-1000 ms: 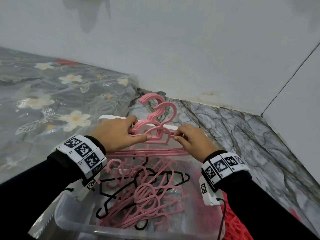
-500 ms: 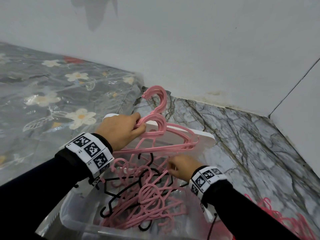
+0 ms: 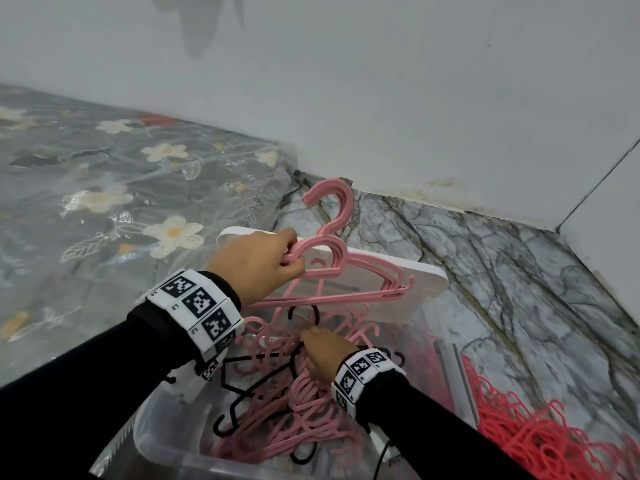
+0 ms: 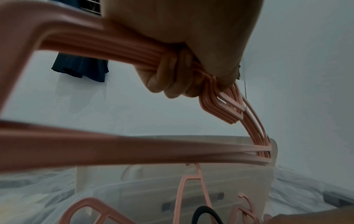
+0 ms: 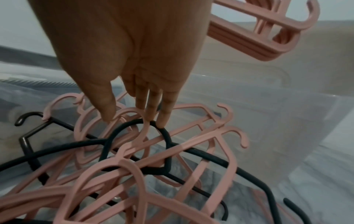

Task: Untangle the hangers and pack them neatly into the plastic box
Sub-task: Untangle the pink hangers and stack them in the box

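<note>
A stack of pink hangers (image 3: 349, 282) is held above the clear box (image 3: 162, 441), the left hand (image 3: 256, 268) curled tight round their necks just under the hooks. Below, inside the box, lies a tangle (image 3: 287, 410) of pink and black hangers. The right hand (image 3: 327, 355) reaches down into it, fingers (image 5: 164, 109) straight, tips touching a black hook (image 5: 134, 125) and a pink one. A white lid (image 3: 415, 292) stands behind. Red hangers (image 3: 540, 441) lie on the marble floor (image 3: 519, 271), right of the box.
</note>
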The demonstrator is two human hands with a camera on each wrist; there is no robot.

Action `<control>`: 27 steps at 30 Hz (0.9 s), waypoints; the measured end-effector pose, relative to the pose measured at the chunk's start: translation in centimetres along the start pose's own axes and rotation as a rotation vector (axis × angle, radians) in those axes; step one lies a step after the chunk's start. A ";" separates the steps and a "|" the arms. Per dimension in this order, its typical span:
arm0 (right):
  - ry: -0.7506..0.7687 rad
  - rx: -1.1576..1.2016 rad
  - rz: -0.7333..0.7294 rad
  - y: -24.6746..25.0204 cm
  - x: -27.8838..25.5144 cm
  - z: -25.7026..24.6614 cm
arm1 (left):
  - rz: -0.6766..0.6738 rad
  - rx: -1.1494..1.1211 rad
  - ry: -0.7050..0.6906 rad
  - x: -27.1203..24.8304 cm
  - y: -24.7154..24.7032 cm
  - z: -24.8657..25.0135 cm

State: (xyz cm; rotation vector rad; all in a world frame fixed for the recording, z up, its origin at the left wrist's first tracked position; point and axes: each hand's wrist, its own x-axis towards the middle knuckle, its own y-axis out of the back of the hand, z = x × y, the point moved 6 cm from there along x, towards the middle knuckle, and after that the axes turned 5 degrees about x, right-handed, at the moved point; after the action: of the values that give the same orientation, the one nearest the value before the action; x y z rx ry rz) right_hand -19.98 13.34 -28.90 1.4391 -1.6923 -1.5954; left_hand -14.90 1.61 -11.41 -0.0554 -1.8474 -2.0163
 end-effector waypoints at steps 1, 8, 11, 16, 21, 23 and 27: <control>0.003 0.008 0.016 0.1 0.0 -0.1 | -0.005 -0.005 0.004 0.0 0.0 -0.1; 0.019 -0.034 0.088 1.8 -1.3 -1.1 | -0.031 -0.060 0.022 0.1 0.0 -0.5; 0.080 -0.042 0.118 3.9 -2.7 -1.9 | -0.029 -0.087 0.031 0.1 0.1 -0.5; 0.210 0.084 0.243 9.9 -5.6 -2.4 | -0.016 -0.053 0.014 -0.1 0.1 -0.4; 0.207 0.250 0.482 16.1 -8.4 -1.1 | -0.049 -0.046 -0.014 -0.4 -0.1 -0.1; 0.232 0.332 0.536 17.8 -9.2 -1.1 | -0.054 -0.030 -0.023 -0.4 -0.2 0.1; 0.248 0.357 0.649 19.6 -10.3 -0.7 | -0.077 -0.030 -0.014 -0.5 -0.4 0.3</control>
State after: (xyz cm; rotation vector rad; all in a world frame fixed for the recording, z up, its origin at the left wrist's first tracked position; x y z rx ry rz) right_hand -23.15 18.18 -7.56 1.0072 -2.0667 -0.7683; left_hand -14.69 2.01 -11.91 -0.0069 -1.8553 -2.1008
